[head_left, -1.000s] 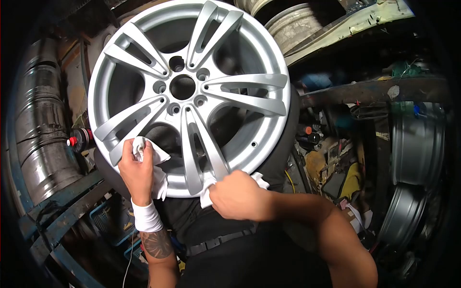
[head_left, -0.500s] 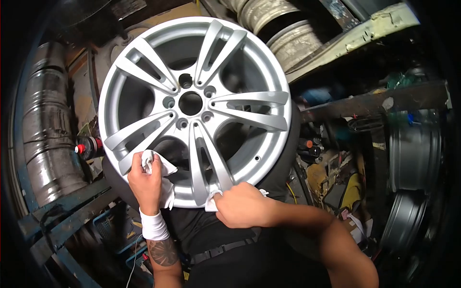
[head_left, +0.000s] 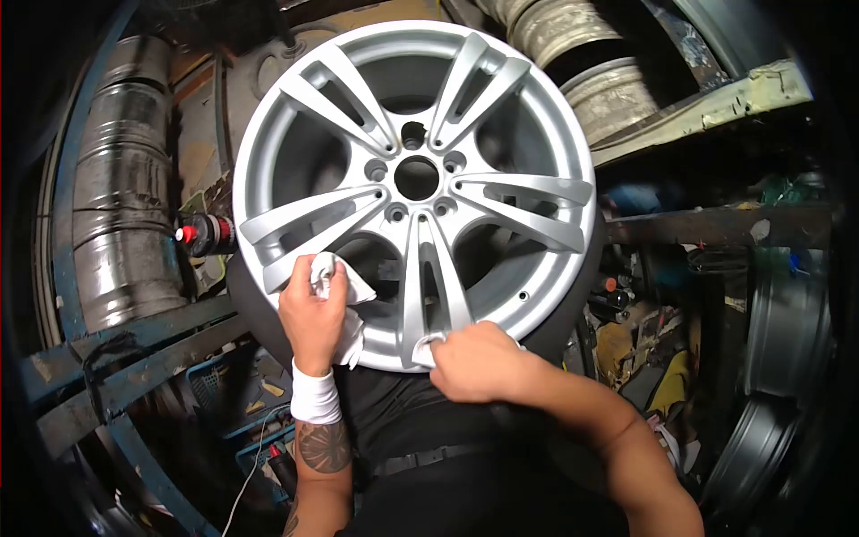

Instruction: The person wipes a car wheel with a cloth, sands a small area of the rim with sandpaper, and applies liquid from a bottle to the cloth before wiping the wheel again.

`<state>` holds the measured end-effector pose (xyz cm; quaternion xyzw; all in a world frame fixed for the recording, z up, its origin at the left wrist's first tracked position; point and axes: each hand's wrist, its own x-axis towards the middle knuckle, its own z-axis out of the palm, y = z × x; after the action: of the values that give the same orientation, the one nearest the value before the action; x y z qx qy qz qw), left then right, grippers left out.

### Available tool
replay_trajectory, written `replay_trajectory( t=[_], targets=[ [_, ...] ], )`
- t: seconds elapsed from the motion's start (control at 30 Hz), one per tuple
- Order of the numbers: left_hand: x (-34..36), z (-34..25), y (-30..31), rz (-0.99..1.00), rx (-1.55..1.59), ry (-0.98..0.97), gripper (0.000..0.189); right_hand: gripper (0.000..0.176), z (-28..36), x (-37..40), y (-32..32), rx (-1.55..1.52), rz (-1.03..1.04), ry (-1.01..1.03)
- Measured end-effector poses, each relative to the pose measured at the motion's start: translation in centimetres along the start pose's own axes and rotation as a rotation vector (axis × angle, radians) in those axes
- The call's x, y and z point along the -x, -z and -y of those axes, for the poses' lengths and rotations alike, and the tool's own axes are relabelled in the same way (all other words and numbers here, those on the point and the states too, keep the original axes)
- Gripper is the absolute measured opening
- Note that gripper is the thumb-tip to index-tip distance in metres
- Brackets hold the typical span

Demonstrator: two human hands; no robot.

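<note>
A silver alloy wheel point(head_left: 259, 170) with paired spokes lies face up in front of me, its near edge close to my body. At its lower left rim, my left hand point(head_left: 313, 313) pinches a bunched white cloth point(head_left: 356, 285) whose loose end hangs down over the rim. My right hand point(head_left: 483, 362) is closed around another white cloth point(head_left: 423, 350) at the outer end of the lowest spoke. Most of that second cloth is hidden under the fingers. A white wristband point(head_left: 315, 397) circles my left wrist.
Stacked metal rims point(head_left: 121, 188) stand at the left, with more dusty rims point(head_left: 608, 94) at the upper right. A dark bottle with a red cap point(head_left: 206, 233) sits beside the wheel. Blue metal bars point(head_left: 152, 331) run along the lower left. Dark rims point(head_left: 756, 447) stand at the right.
The whole scene has shifted right and slightly up in view as the camera turned. Both hands keep their cloths at nearly the same places on the wheel.
</note>
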<state>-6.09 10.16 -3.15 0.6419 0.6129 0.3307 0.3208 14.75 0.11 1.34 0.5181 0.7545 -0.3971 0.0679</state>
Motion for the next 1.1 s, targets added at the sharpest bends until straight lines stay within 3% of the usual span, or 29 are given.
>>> replay_trajectory(
  t=[0.1,0.23,0.33,0.47,0.57,0.7,0.73,0.8,0.9,1.0,1.1],
  targets=[
    [-0.4,0.7,-0.4,-0.011,-0.102,-0.086,0.018,0.036,0.8,1.3,-0.4,0.114,0.036,0.050],
    [-0.1,0.4,-0.1,-0.007,0.011,-0.023,0.017,0.039,-0.9,0.7,-0.5,0.003,-0.017,0.013],
    [-0.2,0.8,-0.3,-0.010,-0.098,-0.087,0.016,0.031,1.5,2.2,0.6,0.085,0.097,0.047],
    [-0.2,0.5,-0.2,-0.008,0.014,-0.017,0.020,0.032,-0.5,0.2,-1.0,0.069,-0.069,0.034],
    [-0.2,0.7,-0.2,0.016,-0.094,-0.061,0.020,0.032,1.3,2.0,1.0,0.108,0.097,0.031],
    [-0.3,0.8,-0.4,0.010,-0.036,-0.050,0.021,0.032,0.0,0.5,-0.3,0.078,-0.028,0.011],
    [-0.4,1.2,-0.6,-0.016,-0.119,-0.111,0.021,0.032,0.1,0.7,0.1,0.085,-0.020,0.012],
    [0.2,1.4,-0.3,0.007,-0.103,-0.052,0.021,0.030,1.0,1.8,0.7,0.077,0.035,0.023],
    [-0.1,0.6,-0.3,0.012,-0.033,-0.036,0.021,0.030,-0.2,0.6,0.0,0.061,-0.065,-0.017],
    [-0.1,0.6,-0.3,0.015,-0.080,-0.045,0.019,0.029,0.9,2.3,1.2,0.111,0.088,-0.040],
    [0.0,0.4,-0.2,-0.002,-0.004,-0.030,0.019,0.028,-0.4,0.6,0.0,0.063,-0.021,-0.063]
  ],
)
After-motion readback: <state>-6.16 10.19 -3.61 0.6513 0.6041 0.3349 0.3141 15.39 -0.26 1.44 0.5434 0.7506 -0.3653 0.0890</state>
